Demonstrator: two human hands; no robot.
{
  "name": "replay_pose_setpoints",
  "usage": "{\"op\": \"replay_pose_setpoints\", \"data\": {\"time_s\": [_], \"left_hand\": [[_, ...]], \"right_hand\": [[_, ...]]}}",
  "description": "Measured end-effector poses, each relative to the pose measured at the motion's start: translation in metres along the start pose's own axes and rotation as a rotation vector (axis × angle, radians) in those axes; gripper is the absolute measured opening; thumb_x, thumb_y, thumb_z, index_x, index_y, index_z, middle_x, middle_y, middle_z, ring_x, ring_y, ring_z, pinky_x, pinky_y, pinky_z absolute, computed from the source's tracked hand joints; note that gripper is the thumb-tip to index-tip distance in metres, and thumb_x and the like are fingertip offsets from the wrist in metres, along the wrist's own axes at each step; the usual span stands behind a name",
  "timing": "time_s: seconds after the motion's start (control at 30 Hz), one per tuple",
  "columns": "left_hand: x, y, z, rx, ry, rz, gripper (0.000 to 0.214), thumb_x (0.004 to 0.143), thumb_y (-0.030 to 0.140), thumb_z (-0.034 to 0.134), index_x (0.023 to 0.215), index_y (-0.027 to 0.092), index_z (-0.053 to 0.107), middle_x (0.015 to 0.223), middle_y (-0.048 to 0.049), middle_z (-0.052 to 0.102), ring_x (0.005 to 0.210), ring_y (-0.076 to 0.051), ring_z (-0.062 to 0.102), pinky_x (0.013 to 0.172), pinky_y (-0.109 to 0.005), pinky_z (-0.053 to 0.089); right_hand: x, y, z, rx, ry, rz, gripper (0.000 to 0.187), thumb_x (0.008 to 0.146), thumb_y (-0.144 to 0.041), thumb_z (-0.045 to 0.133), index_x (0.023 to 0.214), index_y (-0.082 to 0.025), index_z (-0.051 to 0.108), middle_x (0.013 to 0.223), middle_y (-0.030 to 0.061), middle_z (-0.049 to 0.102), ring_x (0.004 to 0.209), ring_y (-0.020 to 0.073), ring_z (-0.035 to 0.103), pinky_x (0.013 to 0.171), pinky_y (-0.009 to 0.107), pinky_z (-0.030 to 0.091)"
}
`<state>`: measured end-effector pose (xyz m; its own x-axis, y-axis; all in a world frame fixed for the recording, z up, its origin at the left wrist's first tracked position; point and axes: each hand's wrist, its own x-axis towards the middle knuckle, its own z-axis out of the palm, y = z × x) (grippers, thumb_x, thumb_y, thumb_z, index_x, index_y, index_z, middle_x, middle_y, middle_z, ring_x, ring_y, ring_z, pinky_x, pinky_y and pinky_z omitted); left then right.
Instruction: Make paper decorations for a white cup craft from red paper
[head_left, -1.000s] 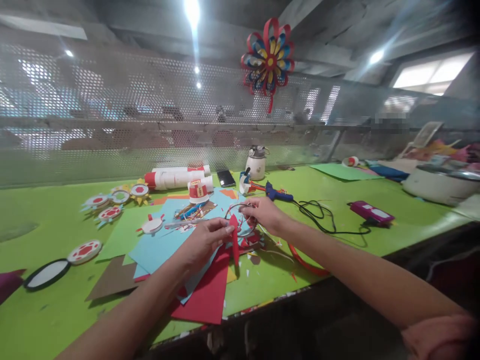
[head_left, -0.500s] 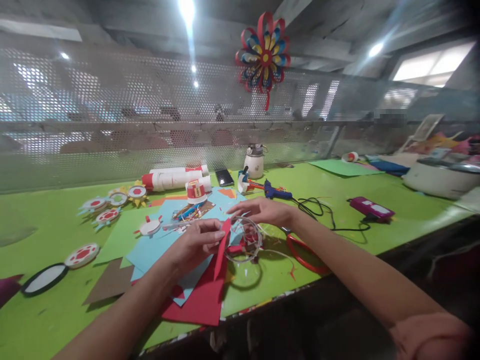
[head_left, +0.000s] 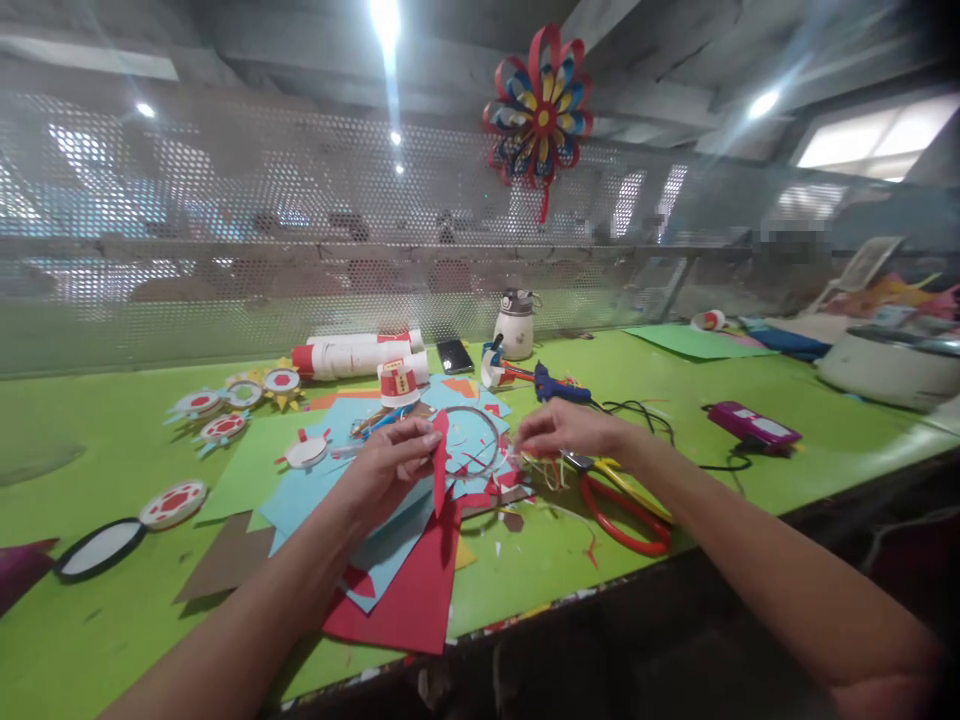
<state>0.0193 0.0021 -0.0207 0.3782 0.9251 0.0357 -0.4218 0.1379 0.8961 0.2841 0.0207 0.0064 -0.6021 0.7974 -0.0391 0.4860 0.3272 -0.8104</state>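
Observation:
My left hand (head_left: pixel 390 462) pinches a narrow, pointed red paper piece (head_left: pixel 439 470) and holds it upright over a pile of blue and red paper sheets (head_left: pixel 405 590). A thin clear ring (head_left: pixel 486 425) stands just right of that piece; I cannot tell whether the hand grips it too. My right hand (head_left: pixel 570 430) hovers to the right of the ring with its fingertips drawn together, slightly blurred. What they hold, if anything, I cannot make out. Paper scraps and yellow strips (head_left: pixel 541 468) lie under it. Red-handled scissors (head_left: pixel 626 510) lie on the green table (head_left: pixel 120 640) by my right wrist.
Behind the pile stand a small red-and-white paper hat (head_left: pixel 397 383), white rolls (head_left: pixel 352 357), a phone (head_left: pixel 454 356), a white jar (head_left: pixel 515 325) and a blue glue gun (head_left: pixel 559 390) with its black cord. Round paper crafts (head_left: pixel 172 503) lie left. A purple device (head_left: pixel 754 427) lies right. A paper flower (head_left: pixel 538 110) hangs on the mesh screen.
My left hand has turned the red piece upright and lifted it a little. The right hand has drawn off the ring to the right and closed its fingers. The scissors now show.

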Motion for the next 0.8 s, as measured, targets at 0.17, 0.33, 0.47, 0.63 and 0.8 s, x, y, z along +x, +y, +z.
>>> {"op": "replay_pose_setpoints", "data": {"time_s": [0.17,0.33,0.47,0.63,0.8], "left_hand": [[0.002,0.009,-0.001,-0.07,0.111,0.135,0.015,0.061,0.017,0.078,0.069,0.013,0.065,0.067,-0.0004,0.064,0.064,-0.009,0.058,0.063,-0.019,0.045],[0.001,0.009,-0.002,-0.071,0.095,0.15,0.015,0.063,0.018,0.078,0.069,0.013,0.065,0.067,-0.0004,0.064,0.065,-0.009,0.058,0.062,-0.019,0.044],[-0.004,0.003,0.002,-0.026,-0.019,0.103,0.016,0.065,0.02,0.077,0.069,0.015,0.063,0.066,0.0001,0.063,0.062,-0.009,0.056,0.062,-0.021,0.043],[-0.009,-0.005,0.004,0.11,-0.139,0.043,0.012,0.071,0.022,0.073,0.072,0.015,0.064,0.07,-0.0011,0.063,0.067,-0.012,0.057,0.066,-0.024,0.041],[-0.005,-0.007,0.001,0.156,-0.131,0.054,0.008,0.072,0.021,0.072,0.074,0.018,0.065,0.087,-0.0034,0.067,0.091,-0.017,0.058,0.082,-0.029,0.039]], "right_hand": [[-0.009,-0.013,0.01,-0.324,0.035,-0.095,0.021,0.067,-0.009,0.062,0.082,-0.018,0.074,0.088,0.007,0.07,0.082,0.0209,0.061,0.076,0.033,0.044],[0.002,-0.039,0.014,-0.41,0.462,-0.165,0.023,0.082,-0.018,0.053,0.096,-0.015,0.071,0.102,0.0117,0.069,0.093,0.0219,0.061,0.082,0.036,0.046],[0.02,-0.049,0.03,-0.096,0.485,-0.071,0.024,0.08,-0.029,0.062,0.097,-0.013,0.068,0.08,0.007,0.068,0.07,0.0166,0.061,0.066,0.03,0.048],[0.031,-0.037,0.05,0.078,0.419,0.071,0.022,0.087,-0.027,0.052,0.076,-0.013,0.066,0.046,-0.005,0.052,0.039,0.0079,0.046,0.043,0.021,0.04],[0.035,-0.013,0.004,0.066,0.491,0.25,0.037,0.088,-0.04,0.053,0.067,-0.012,0.065,0.048,-0.0012,0.057,0.038,0.007,0.049,0.041,0.02,0.041]]}}
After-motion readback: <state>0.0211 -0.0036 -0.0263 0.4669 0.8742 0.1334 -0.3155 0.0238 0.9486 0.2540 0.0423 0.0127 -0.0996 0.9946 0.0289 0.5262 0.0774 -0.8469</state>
